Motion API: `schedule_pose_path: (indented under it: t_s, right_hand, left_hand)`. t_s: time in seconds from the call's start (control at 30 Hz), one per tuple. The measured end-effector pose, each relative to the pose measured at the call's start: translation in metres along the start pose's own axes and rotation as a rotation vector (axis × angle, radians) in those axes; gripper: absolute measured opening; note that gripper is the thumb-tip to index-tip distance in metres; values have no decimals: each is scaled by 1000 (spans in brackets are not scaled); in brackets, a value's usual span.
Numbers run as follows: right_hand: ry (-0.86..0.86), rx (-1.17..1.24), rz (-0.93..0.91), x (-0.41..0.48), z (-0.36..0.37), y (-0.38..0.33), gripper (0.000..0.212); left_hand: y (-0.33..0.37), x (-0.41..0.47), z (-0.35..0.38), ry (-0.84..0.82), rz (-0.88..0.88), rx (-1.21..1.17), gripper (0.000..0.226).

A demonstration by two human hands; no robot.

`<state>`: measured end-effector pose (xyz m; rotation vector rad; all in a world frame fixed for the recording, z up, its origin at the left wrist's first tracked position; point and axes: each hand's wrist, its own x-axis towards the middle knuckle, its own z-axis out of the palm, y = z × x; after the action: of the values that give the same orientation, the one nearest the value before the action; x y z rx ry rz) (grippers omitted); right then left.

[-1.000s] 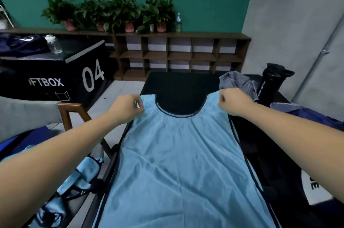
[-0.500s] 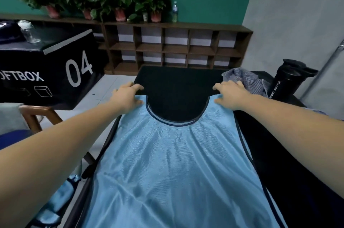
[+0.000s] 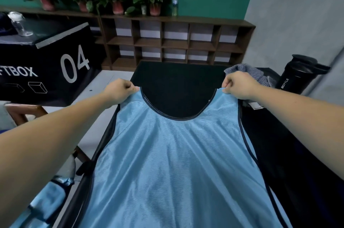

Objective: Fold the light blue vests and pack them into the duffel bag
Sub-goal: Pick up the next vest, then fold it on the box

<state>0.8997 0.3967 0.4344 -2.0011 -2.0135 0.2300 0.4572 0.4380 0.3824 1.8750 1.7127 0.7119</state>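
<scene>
A light blue mesh vest [image 3: 176, 162] with dark trim lies spread lengthwise on a black table [image 3: 178, 77], neck opening at the far end. My left hand [image 3: 119, 91] pinches the left shoulder strap, fingers curled round the fabric. My right hand [image 3: 238, 86] pinches the right shoulder strap in the same way. Both straps are lifted slightly off the table. More light blue fabric [image 3: 46, 199] hangs low at the left, beside the table. No duffel bag shows in view.
A black sport bottle [image 3: 296, 75] stands at the table's right, next to a grey striped cloth [image 3: 247, 71]. A black box marked 04 [image 3: 46, 65] sits at the left with a glass jar on it. A wooden shelf [image 3: 173, 41] with potted plants lines the far wall.
Half a second ago both hands lay flat on the shoulder straps; now their fingers are curled and pinch the straps, lifting them a little.
</scene>
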Motion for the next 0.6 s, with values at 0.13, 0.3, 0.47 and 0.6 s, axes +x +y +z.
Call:
schedule_pose_path:
  t_s: [0.13,0.3,0.47,0.6]
  right_hand:
    - [63,54,-41,-6,-6,-6,19]
    - [165,176,2,-13,-34,-16,14]
    - [261,279,0,-33,-71,-34,12]
    - [255,315,-54,-72,-95,-51,9]
  left_hand:
    - [18,-5,-10,39,27,43,52]
    - [43,-10,-44,131,87,19,36]
    - [72,-29,-84,192,121,-90,30]
    - [97,-67,-111,150,167,-69,34]
